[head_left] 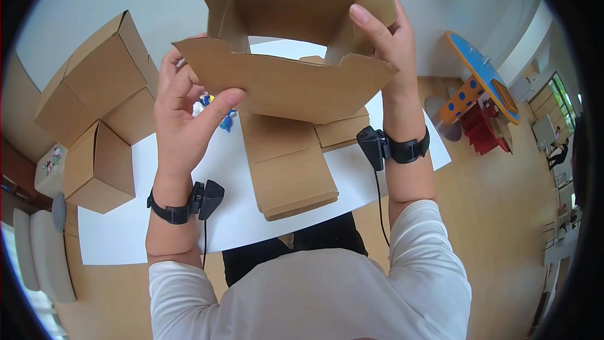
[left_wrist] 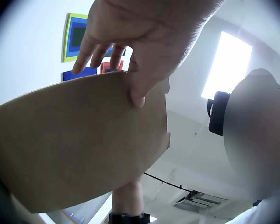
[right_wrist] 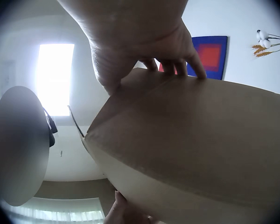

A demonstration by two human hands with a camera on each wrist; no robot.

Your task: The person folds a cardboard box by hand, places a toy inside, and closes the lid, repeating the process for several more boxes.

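A brown cardboard box [head_left: 283,82] is held up above the table, its flaps spread and the white tabletop showing through its middle. My left hand [head_left: 182,113] grips its left side, thumb over the near flap and the other fingers behind. My right hand [head_left: 393,38] pinches a raised flap [head_left: 377,3] on the right side, thumb on the inner face. Seen from the left wrist, a broad cardboard panel [left_wrist: 84,140] lies under the left thumb. The right wrist view shows the box's outer side [right_wrist: 200,135] below the right hand's fingers.
Flat folded cardboard [head_left: 292,176] lies on the white table [head_left: 151,226] beneath the held box. A small blue toy [head_left: 227,121] sits by the left hand. Assembled boxes [head_left: 100,75] are stacked at the left. An orange and blue play table [head_left: 481,82] stands at the right.
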